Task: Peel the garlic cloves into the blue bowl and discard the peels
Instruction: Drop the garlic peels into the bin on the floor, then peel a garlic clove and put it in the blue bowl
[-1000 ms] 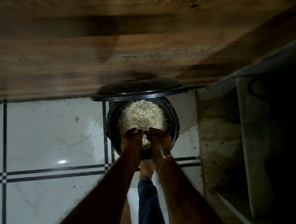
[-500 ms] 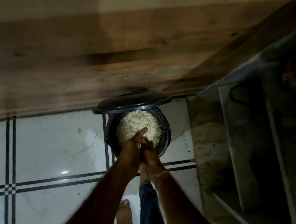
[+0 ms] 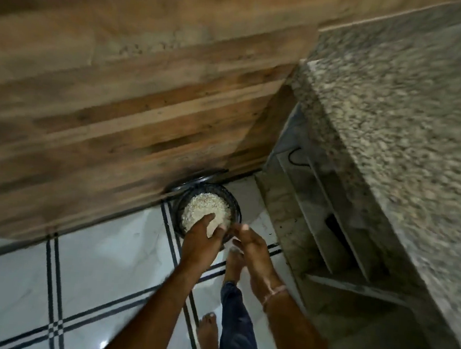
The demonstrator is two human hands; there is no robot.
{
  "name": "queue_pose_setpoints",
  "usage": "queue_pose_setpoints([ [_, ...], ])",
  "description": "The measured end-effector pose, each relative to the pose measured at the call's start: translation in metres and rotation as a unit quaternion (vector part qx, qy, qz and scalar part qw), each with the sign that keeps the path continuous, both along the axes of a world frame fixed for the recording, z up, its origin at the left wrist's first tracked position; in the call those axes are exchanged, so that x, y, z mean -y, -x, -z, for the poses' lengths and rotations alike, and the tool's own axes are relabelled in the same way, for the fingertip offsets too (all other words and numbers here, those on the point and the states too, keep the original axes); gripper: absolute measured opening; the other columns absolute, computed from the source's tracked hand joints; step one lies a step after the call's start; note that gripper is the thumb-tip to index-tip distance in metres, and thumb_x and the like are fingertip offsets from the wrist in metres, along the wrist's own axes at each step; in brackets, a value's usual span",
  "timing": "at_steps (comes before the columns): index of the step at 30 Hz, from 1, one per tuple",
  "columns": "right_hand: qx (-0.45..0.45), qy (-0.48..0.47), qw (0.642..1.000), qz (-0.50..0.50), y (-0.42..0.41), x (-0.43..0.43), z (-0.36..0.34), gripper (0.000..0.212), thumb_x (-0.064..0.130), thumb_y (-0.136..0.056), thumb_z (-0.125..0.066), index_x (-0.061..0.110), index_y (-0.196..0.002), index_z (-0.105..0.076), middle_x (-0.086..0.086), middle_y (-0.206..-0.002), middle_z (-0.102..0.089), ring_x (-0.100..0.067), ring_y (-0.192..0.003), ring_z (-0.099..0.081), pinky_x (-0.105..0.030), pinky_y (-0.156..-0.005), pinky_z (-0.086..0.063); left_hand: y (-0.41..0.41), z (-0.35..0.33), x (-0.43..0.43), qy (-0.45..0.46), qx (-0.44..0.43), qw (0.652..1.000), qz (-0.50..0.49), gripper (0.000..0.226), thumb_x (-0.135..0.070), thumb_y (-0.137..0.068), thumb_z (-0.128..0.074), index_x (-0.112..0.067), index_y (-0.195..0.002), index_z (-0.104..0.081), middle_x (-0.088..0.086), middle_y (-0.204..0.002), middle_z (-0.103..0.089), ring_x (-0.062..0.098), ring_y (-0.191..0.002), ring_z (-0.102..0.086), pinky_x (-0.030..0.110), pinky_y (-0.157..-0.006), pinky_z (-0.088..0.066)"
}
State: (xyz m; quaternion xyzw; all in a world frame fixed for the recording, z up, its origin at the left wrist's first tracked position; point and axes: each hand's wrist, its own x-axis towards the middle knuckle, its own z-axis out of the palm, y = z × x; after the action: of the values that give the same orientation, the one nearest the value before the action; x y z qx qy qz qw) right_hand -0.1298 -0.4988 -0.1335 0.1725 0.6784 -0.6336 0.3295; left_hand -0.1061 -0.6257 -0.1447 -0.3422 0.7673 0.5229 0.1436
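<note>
White tile floor (image 3: 13, 279) with black lines, meeting a wood-panel wall (image 3: 117, 105) on the far side. Speckled stone counter (image 3: 398, 135) on the right, open shelves (image 3: 318, 220) beneath it. Black bin (image 3: 236, 207) stands on the floor against the wall, its lid (image 3: 194, 180) tilted up behind it. Pale peels (image 3: 206, 206) fill the bin nearly to the rim.

Person stands over it, both arms reaching down. Left hand (image 3: 199, 242) is over the bin's near edge, fingers bent down toward the peels; cannot tell if it grasps any. Right hand (image 3: 250, 244) hangs just right of the bin, fingers spread and loose, holding nothing. Thin band (image 3: 275, 292) on the right wrist. Bare foot (image 3: 208, 334) and dark trouser leg (image 3: 237, 317) below.
</note>
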Motion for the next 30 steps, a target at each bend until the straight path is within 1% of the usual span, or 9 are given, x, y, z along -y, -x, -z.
queue_pose_setpoints([
  [3,-0.073,-0.056,0.996,0.020,-0.041,-0.044,-0.050,0.020,0.033,-0.110,-0.049,0.036,-0.108,-0.068,0.023,-0.100,-0.066,0.008,-0.092,-0.062,-0.013,-0.079,-0.049,-0.030,-0.049,-0.042,0.014,-0.036,0.997,0.060,0.044,-0.027,-0.103,-0.059,-0.016,-0.146,-0.054,0.006,-0.150,-0.054,0.024,-0.138,-0.050,0.030,-0.111,-0.040],
  [5,-0.133,-0.097,0.986,0.028,-0.067,-0.078,-0.074,0.017,0.035,-0.109,-0.051,0.042,-0.107,-0.065,0.024,-0.103,-0.067,0.010,-0.097,-0.063,-0.014,-0.087,-0.050,-0.049,-0.069,-0.072,0.033,-0.063,0.991,0.117,0.043,-0.030,-0.101,-0.062,-0.020,-0.142,-0.057,0.003,-0.146,-0.058,0.022,-0.135,-0.054,0.036,-0.112,-0.044],
  [8,-0.180,-0.139,0.973,0.047,-0.103,-0.135,-0.095,0.022,0.035,-0.109,-0.050,0.032,-0.118,-0.070,0.018,-0.109,-0.071,0.008,-0.103,-0.064,-0.022,-0.093,-0.054,-0.069,-0.092,-0.120,0.055,-0.104,0.971,0.210,0.041,-0.036,-0.099,-0.064,-0.028,-0.139,-0.058,-0.002,-0.143,-0.059,0.017,-0.133,-0.053,0.032,-0.106,-0.046],
  [11,-0.202,-0.170,0.961,0.086,-0.129,-0.189,-0.110,0.027,0.036,-0.109,-0.050,0.024,-0.115,-0.073,0.006,-0.104,-0.074,-0.006,-0.098,-0.068,-0.034,-0.092,-0.057,-0.082,-0.109,-0.169,0.064,-0.134,0.948,0.282,0.040,-0.036,-0.100,-0.064,-0.029,-0.138,-0.059,-0.004,-0.142,-0.058,0.016,-0.132,-0.051,0.025,-0.100,-0.041],
  [16,-0.243,-0.257,0.924,0.146,-0.169,-0.290,-0.121,0.023,0.036,-0.108,-0.055,0.027,-0.114,-0.075,0.014,-0.108,-0.075,-0.002,-0.099,-0.068,-0.030,-0.087,-0.056,-0.089,-0.131,-0.269,0.067,-0.183,0.911,0.365,0.039,-0.040,-0.098,-0.064,-0.029,-0.136,-0.062,-0.003,-0.139,-0.062,0.018,-0.127,-0.056,0.036,-0.104,-0.049],
  [18,-0.246,-0.288,0.909,0.176,-0.191,-0.339,-0.125,0.017,0.032,-0.107,-0.058,0.032,-0.107,-0.074,0.017,-0.104,-0.073,0.000,-0.096,-0.067,-0.022,-0.083,-0.052,-0.099,-0.138,-0.321,0.066,-0.199,0.894,0.395,0.037,-0.035,-0.099,-0.065,-0.027,-0.135,-0.063,-0.001,-0.136,-0.063,0.019,-0.124,-0.059,0.036,-0.103,-0.051],
  [21,-0.240,-0.318,0.892,0.215,-0.220,-0.405,-0.127,0.018,0.030,-0.106,-0.058,0.031,-0.109,-0.076,0.014,-0.106,-0.074,-0.002,-0.098,-0.065,-0.013,-0.083,-0.047,-0.116,-0.148,-0.391,0.051,-0.204,0.876,0.434,0.034,-0.031,-0.099,-0.065,-0.024,-0.133,-0.064,-0.002,-0.135,-0.063,0.016,-0.123,-0.059,0.023,-0.098,-0.044],
  [26,-0.209,-0.347,0.877,0.259,-0.256,-0.502,-0.114,0.036,0.044,-0.102,-0.051,0.024,-0.117,-0.077,0.007,-0.114,-0.076,-0.012,-0.106,-0.069,-0.037,-0.092,-0.056,-0.139,-0.137,-0.492,0.033,-0.190,0.858,0.477,0.034,-0.027,-0.098,-0.067,-0.022,-0.131,-0.065,-0.005,-0.133,-0.063,0.011,-0.120,-0.058,0.029,-0.101,-0.049],
  [30,-0.195,-0.375,0.872,0.246,-0.269,-0.557,-0.109,0.034,0.042,-0.102,-0.052,0.023,-0.119,-0.076,0.005,-0.116,-0.076,-0.015,-0.104,-0.070,-0.037,-0.089,-0.056,-0.149,-0.127,-0.548,0.025,-0.171,0.854,0.490,0.032,-0.024,-0.097,-0.068,-0.021,-0.129,-0.067,-0.007,-0.122,-0.063,0.011,-0.107,-0.063,0.029,-0.091,-0.054],
])
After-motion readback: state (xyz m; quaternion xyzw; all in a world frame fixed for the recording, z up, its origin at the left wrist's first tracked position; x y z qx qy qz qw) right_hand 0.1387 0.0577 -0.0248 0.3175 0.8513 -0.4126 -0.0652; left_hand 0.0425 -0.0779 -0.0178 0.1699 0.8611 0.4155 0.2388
